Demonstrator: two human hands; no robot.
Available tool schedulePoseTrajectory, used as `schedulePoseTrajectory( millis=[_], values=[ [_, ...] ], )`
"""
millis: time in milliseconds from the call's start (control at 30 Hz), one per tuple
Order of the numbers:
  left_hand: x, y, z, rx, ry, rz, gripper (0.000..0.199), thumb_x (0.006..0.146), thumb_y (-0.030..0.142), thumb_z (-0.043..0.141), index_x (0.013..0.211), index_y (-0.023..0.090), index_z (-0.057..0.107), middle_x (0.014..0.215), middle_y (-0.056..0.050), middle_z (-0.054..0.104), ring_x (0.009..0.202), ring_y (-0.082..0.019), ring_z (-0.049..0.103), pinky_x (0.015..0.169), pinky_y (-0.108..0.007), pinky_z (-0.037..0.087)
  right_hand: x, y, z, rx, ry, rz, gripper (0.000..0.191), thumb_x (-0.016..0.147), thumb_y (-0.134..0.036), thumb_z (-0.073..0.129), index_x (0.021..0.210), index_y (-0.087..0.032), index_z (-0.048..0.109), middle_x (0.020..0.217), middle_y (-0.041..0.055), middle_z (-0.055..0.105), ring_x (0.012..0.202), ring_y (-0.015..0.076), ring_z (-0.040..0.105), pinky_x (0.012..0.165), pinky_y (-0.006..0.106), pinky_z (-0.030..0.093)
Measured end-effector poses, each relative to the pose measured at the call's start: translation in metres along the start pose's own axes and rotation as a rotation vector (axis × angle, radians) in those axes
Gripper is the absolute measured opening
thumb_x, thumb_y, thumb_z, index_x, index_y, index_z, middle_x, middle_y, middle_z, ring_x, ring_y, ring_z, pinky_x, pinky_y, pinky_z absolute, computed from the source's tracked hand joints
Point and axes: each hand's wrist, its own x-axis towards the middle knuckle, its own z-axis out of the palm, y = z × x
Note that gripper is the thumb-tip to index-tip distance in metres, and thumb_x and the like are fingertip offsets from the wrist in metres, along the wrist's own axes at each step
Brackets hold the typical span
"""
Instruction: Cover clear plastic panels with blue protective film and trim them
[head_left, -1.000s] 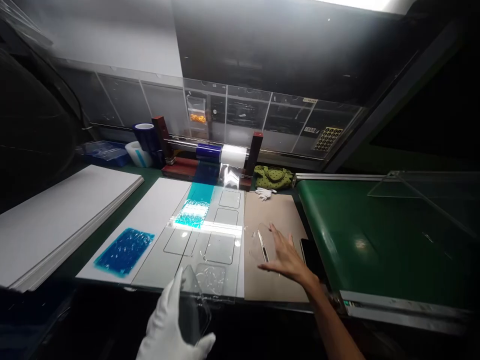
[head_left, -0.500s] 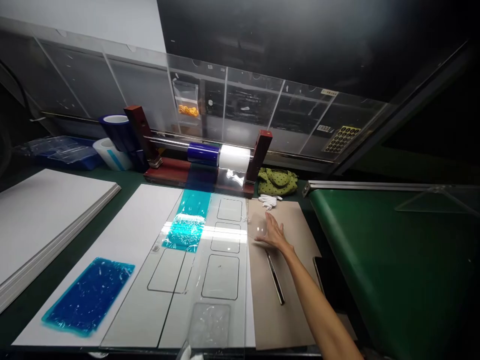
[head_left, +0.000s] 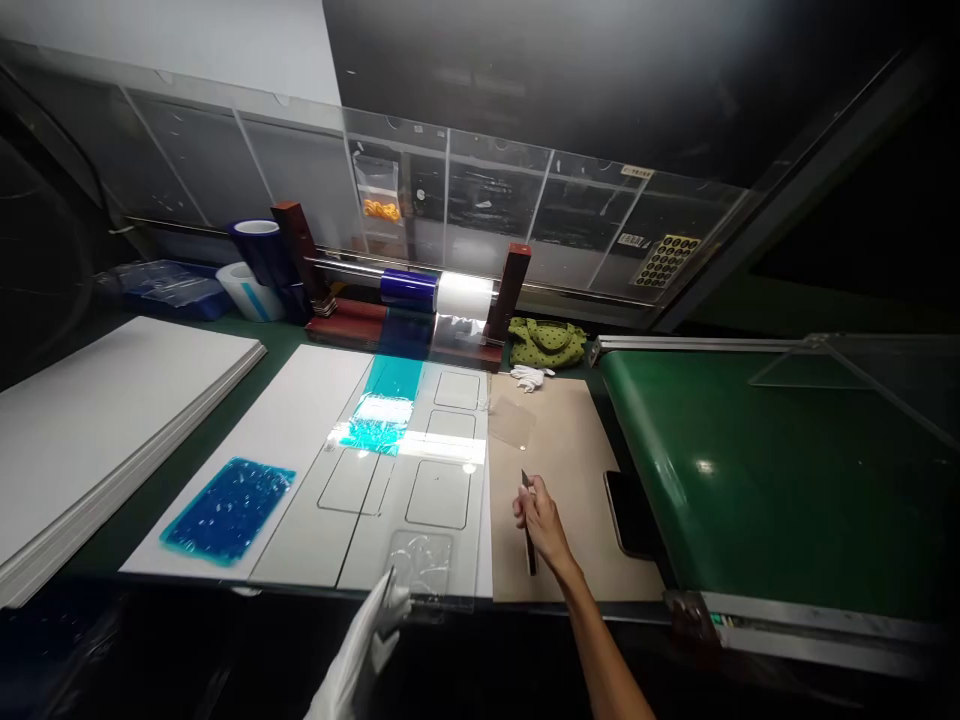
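Note:
My right hand (head_left: 540,518) is bare and grips a slim craft knife (head_left: 529,540) upright above the kraft-paper mat (head_left: 577,520). My left hand (head_left: 352,660), in a white glove, sits at the near table edge. Its fingertips pinch the near edge of a clear film sheet (head_left: 442,510), which lies over a white board (head_left: 285,440) and shows cut outlines. A small clear film square (head_left: 512,422) lies on the mat, up and away from the knife. A blue film patch (head_left: 229,510) lies on the board.
A black phone (head_left: 630,515) lies at the mat's right edge, beside a green conveyor belt (head_left: 750,470). A stack of white boards (head_left: 112,430) is at the left. A film roll (head_left: 439,293) sits on a rod at the back, near white gloves (head_left: 530,378) and a green bag (head_left: 546,342).
My right hand has moved from the clear square down the mat and now holds the knife, which lay there before. The gloved left hand has come back into view. The view shifted slightly.

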Motion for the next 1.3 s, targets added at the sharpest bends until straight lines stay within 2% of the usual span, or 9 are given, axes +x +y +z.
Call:
schedulePoseTrajectory(
  millis=[133, 233, 367, 467, 600, 733, 833, 1033, 1300],
  values=[
    [-0.025, 0.046, 0.003, 0.231, 0.048, 0.130, 0.120, 0.059, 0.062, 0.070, 0.148, 0.028, -0.002, 0.152, -0.013, 0.023, 0.137, -0.041, 0.022, 0.108, -0.061, 0.027, -0.090, -0.033, -0.028, 0.542, -0.234, -0.176, 0.039, 0.094, -0.054, 0.030, 0.097, -0.020, 0.051, 0.061, -0.0055, 0.041, 0.049, 0.0088, 0.038, 0.046, 0.020, 0.032],
    [-0.044, 0.075, 0.014, 0.418, 0.079, 0.185, 0.122, 0.054, 0.061, 0.074, 0.147, 0.027, 0.002, 0.153, -0.015, 0.017, 0.137, -0.041, 0.022, 0.107, -0.061, 0.028, -0.161, -0.056, -0.057, 0.554, -0.425, -0.246, 0.041, 0.094, -0.052, 0.034, 0.086, -0.018, 0.056, 0.067, -0.0018, 0.047, 0.057, 0.0093, 0.043, 0.053, 0.021, 0.037],
    [-0.068, 0.094, 0.033, 0.593, 0.074, 0.299, 0.123, 0.051, 0.054, 0.076, 0.147, 0.026, 0.005, 0.149, -0.014, 0.025, 0.132, -0.040, 0.031, 0.103, -0.055, 0.038, -0.229, -0.057, -0.074, 0.445, -0.454, -0.306, 0.044, 0.079, -0.063, 0.054, 0.092, -0.022, 0.061, 0.083, 0.0013, 0.055, 0.075, 0.0141, 0.052, 0.068, 0.026, 0.046],
    [-0.082, 0.104, 0.045, 0.631, 0.085, 0.363, 0.114, 0.053, 0.054, 0.074, 0.146, 0.024, 0.015, 0.144, -0.013, 0.035, 0.128, -0.040, 0.038, 0.104, -0.053, 0.037, -0.262, -0.041, -0.068, 0.506, -0.359, -0.342, 0.076, 0.045, -0.065, 0.079, 0.106, -0.026, 0.056, 0.093, 0.0008, 0.054, 0.077, 0.0161, 0.053, 0.068, 0.027, 0.052],
    [-0.095, 0.114, 0.058, 0.637, 0.087, 0.406, 0.075, 0.075, 0.040, 0.060, 0.142, 0.023, 0.028, 0.140, -0.011, 0.042, 0.126, -0.032, 0.043, 0.106, -0.048, 0.035, -0.289, -0.025, -0.058, 0.538, -0.175, -0.486, 0.101, 0.036, -0.058, 0.085, 0.124, -0.031, 0.045, 0.097, 0.0002, 0.052, 0.081, 0.0182, 0.057, 0.074, 0.030, 0.056],
    [-0.104, 0.118, 0.069, 0.634, 0.074, 0.458, 0.061, 0.082, 0.032, 0.052, 0.139, 0.021, 0.035, 0.137, -0.012, 0.044, 0.126, -0.029, 0.044, 0.105, -0.044, 0.037, -0.304, -0.016, -0.061, 0.558, -0.162, -0.539, 0.105, 0.038, -0.050, 0.088, 0.130, -0.036, 0.039, 0.104, 0.0001, 0.053, 0.089, 0.0210, 0.060, 0.080, 0.033, 0.058],
    [-0.112, 0.119, 0.074, 0.624, 0.061, 0.495, 0.069, 0.078, 0.039, 0.057, 0.140, 0.021, 0.034, 0.137, -0.013, 0.045, 0.125, -0.032, 0.044, 0.103, -0.046, 0.040, -0.311, -0.008, -0.061, 0.544, -0.162, -0.510, 0.109, 0.036, -0.046, 0.090, 0.132, -0.038, 0.038, 0.107, 0.0001, 0.053, 0.093, 0.0227, 0.061, 0.082, 0.035, 0.058],
    [-0.127, 0.130, 0.074, 0.605, -0.039, 0.538, 0.112, 0.054, 0.060, 0.072, 0.147, 0.023, 0.020, 0.139, -0.016, 0.041, 0.119, -0.038, 0.047, 0.091, -0.048, 0.049, -0.315, -0.004, -0.062, 0.512, -0.228, -0.481, 0.096, 0.041, -0.044, 0.089, 0.127, -0.034, 0.048, 0.108, 0.0017, 0.056, 0.099, 0.0271, 0.061, 0.079, 0.033, 0.058],
    [-0.120, 0.156, 0.075, 0.623, -0.160, 0.508, 0.111, 0.054, 0.065, 0.070, 0.146, 0.024, 0.022, 0.135, -0.016, 0.043, 0.114, -0.035, 0.050, 0.087, -0.046, 0.051, -0.322, -0.014, -0.069, 0.499, -0.167, -0.425, 0.083, 0.036, -0.054, 0.087, 0.111, -0.029, 0.061, 0.093, 0.0010, 0.059, 0.084, 0.0246, 0.064, 0.068, 0.030, 0.059]
  ],
)
